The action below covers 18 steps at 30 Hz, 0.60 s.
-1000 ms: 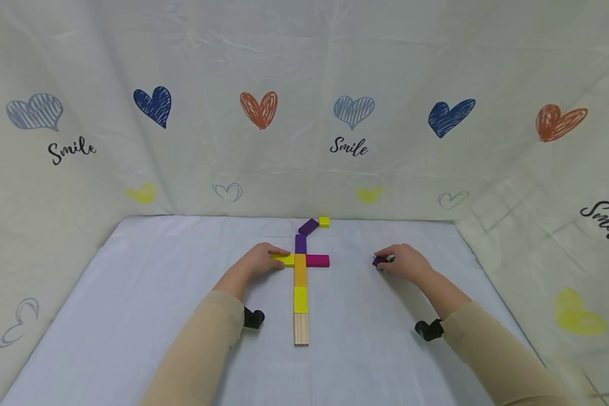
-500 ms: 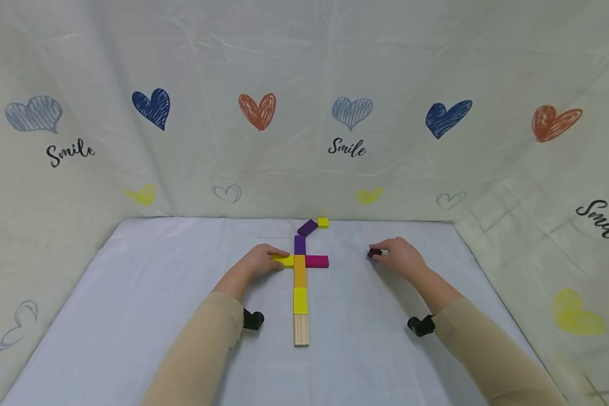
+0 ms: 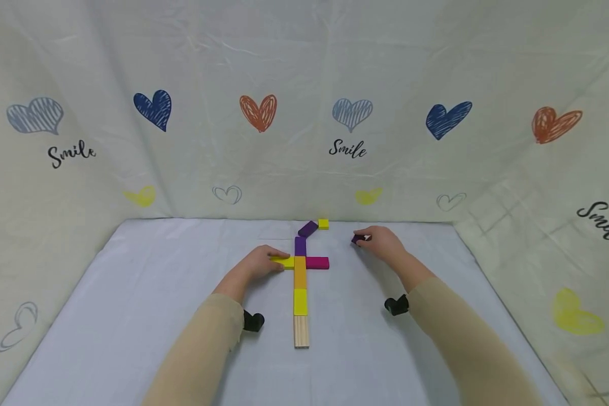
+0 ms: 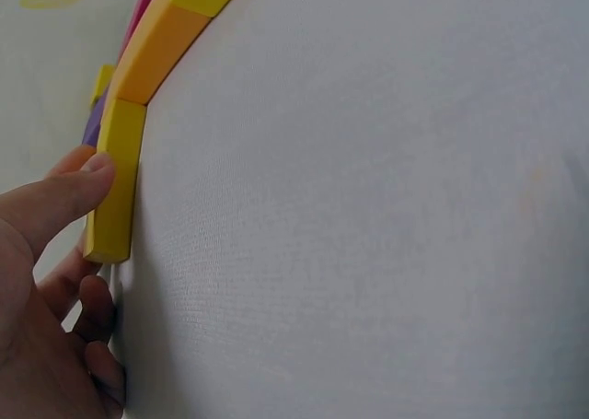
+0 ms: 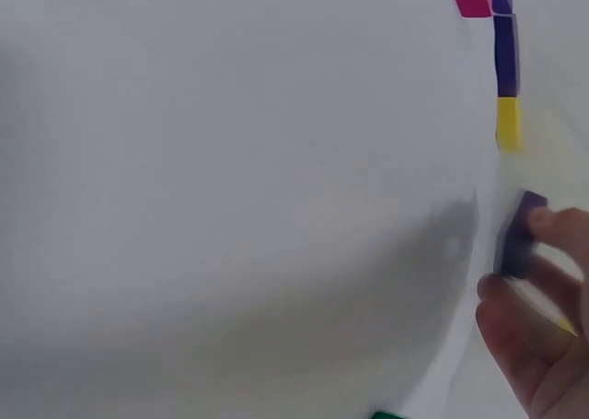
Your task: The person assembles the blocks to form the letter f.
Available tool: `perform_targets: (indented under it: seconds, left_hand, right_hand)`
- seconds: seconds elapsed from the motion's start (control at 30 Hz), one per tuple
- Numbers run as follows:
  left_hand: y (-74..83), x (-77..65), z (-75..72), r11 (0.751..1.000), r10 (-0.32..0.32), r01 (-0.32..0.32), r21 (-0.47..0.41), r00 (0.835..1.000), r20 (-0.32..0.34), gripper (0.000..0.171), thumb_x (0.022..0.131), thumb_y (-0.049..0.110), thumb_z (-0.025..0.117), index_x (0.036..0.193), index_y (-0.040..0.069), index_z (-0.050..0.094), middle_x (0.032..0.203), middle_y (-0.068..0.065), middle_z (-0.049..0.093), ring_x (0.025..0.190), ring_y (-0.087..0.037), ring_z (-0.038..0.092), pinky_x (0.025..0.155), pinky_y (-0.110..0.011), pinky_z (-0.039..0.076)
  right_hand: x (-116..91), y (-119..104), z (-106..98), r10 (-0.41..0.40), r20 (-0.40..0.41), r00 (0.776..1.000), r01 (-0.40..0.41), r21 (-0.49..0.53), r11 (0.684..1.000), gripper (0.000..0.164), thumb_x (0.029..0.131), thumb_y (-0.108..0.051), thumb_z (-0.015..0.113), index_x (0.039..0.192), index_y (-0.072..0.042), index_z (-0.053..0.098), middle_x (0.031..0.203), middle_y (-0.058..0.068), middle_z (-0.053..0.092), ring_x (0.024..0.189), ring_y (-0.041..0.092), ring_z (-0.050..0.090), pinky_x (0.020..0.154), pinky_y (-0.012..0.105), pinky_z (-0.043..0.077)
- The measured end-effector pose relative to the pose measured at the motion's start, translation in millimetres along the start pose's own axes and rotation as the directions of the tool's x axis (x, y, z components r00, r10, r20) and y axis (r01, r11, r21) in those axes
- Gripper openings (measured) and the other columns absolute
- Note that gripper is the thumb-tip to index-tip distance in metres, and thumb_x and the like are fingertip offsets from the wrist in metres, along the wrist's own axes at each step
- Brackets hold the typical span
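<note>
My left hand [image 3: 256, 263] pinches a yellow block [image 4: 118, 203] between thumb and fingers. That block lies flat on the cloth, its inner end against an orange block [image 3: 300, 273]. On the orange block's other side lies a magenta block [image 3: 317, 263]. Above the table at the right, my right hand [image 3: 384, 245] grips a dark purple block [image 5: 517, 244], part of it hidden by the fingers. Left of this hand a small yellow block [image 3: 323, 224] touches a slanted purple block [image 3: 308, 228]. A second purple block [image 3: 300, 246] joins that one to the orange block.
Nearer me, another yellow block [image 3: 300, 302] and a plain wooden block [image 3: 301, 331] continue the line. White cloth covers the table [image 3: 182, 316]; a hanging sheet with hearts [image 3: 304, 163] rises at its back edge. A green edge [image 5: 388, 415] shows at the bottom of the right wrist view.
My right hand has moved left and toward the back with the dark purple block. My left hand has stayed on the yellow block, and the laid blocks have not shifted.
</note>
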<state>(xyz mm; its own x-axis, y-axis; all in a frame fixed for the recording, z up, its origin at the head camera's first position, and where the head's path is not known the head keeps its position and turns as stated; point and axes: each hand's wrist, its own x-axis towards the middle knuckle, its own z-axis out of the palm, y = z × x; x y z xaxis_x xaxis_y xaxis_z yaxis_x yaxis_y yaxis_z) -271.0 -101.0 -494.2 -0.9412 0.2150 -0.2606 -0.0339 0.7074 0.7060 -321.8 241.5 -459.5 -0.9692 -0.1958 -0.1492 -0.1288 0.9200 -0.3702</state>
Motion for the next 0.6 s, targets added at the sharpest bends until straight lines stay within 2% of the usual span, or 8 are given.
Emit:
perform_targets:
  seconds: [0.27,0.43,0.6]
  left_hand:
    - [-2.1,2.2,1.8,1.000,-0.012,0.012,-0.005,1.000,0.005,0.031,0.092,0.021,0.071,0.121,0.033,0.073,0.135,-0.004,0.058,0.131,-0.031,0.045,0.112,-0.054,0.033]
    - [-1.4,1.8,1.6,1.000,-0.026,0.026,-0.013,1.000,0.004,0.031,0.092,0.021,0.071,0.121,0.033,0.073,0.134,-0.003,0.059,0.132,-0.030,0.045,0.112,-0.053,0.034]
    - [-0.5,-0.1,0.2,1.000,-0.022,0.022,-0.010,1.000,0.000,0.030,0.092,0.020,0.071,0.120,0.032,0.073,0.133,-0.003,0.060,0.130,-0.030,0.046,0.111,-0.053,0.035]
  right_hand:
    - [25,-17,2,0.036,-0.010,0.999,-0.035,0.069,0.997,0.041,0.097,-0.025,0.065,0.136,-0.017,0.062,0.134,0.015,0.059,0.109,0.030,0.054,0.093,0.045,0.048]
    - [37,-28,6,0.057,-0.013,0.998,-0.057,0.045,0.997,0.040,0.098,-0.025,0.063,0.137,-0.016,0.061,0.142,0.015,0.054,0.127,0.034,0.048,0.108,0.050,0.040]
    - [43,-41,11,0.052,-0.005,0.999,-0.051,0.027,0.998,0.040,0.099,-0.022,0.062,0.138,-0.013,0.060,0.142,0.017,0.054,0.131,0.037,0.046,0.111,0.051,0.035]
